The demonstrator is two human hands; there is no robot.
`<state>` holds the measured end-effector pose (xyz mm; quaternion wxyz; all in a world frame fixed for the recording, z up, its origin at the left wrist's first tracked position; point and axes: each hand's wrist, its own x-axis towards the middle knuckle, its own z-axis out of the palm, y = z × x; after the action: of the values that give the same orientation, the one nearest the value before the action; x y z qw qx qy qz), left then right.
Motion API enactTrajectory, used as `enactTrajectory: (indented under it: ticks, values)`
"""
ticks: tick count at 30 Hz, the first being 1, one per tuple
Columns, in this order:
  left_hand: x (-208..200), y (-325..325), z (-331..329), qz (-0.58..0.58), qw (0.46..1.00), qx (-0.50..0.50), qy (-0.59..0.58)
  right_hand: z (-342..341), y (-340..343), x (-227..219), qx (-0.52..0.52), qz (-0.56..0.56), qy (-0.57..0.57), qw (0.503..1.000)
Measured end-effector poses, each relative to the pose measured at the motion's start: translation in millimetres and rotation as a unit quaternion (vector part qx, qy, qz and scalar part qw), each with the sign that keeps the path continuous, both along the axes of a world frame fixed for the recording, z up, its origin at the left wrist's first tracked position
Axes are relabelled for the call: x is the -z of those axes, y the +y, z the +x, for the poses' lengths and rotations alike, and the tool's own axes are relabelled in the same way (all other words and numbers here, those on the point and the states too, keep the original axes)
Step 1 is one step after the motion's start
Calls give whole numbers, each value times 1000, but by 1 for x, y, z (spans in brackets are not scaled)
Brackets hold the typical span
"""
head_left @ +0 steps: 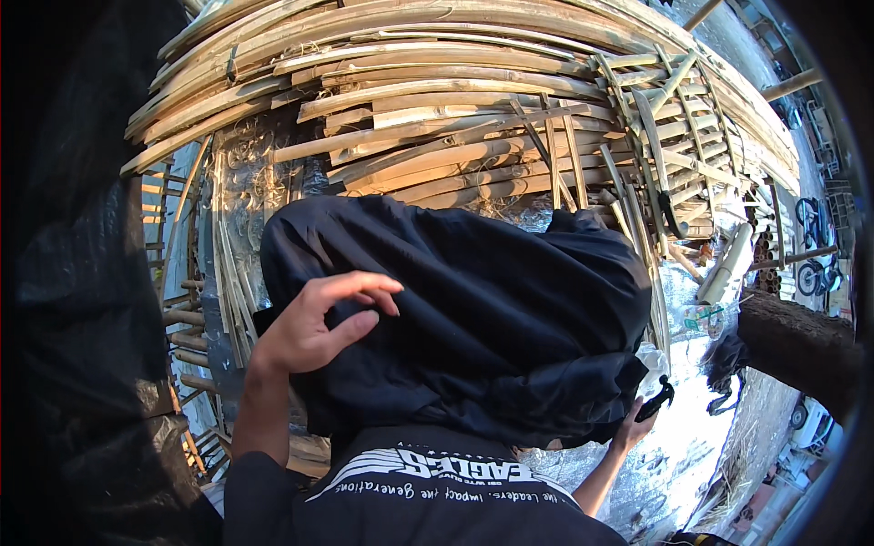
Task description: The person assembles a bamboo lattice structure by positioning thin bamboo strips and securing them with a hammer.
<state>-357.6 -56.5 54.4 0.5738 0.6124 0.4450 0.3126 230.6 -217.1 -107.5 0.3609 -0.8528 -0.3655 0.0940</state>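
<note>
A black cloth (473, 300) drapes over my lap and raised knees and fills the middle of the view. Above its left side hovers my left hand (332, 318), holding nothing, with fingers loosely bent and the thumb apart from them. Down at the right edge of the cloth, my right hand (630, 426) is closed beside a small black object with a hooked end (655, 400). That hand's fingers are partly hidden, and the object's kind is unclear.
Ahead lie long split bamboo strips (455, 91) in a wide stack. A bamboo lattice frame (674, 127) rests at its right. A thick brown trunk (797, 341) juts in from the right above silvery sheeting (674, 473). More bamboo poles (187, 337) lie left; bicycles (815, 246) stand far right.
</note>
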Motion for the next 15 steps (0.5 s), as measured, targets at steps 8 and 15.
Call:
enactTrajectory:
  ticks: [8, 15]
  values:
    - [144, 182, 103, 166, 950, 98, 246, -17, 162, -91, -96, 116, -23, 988]
    - [190, 223, 158, -61, 929, 364, 39, -133, 323, -116, -373, -22, -61, 926]
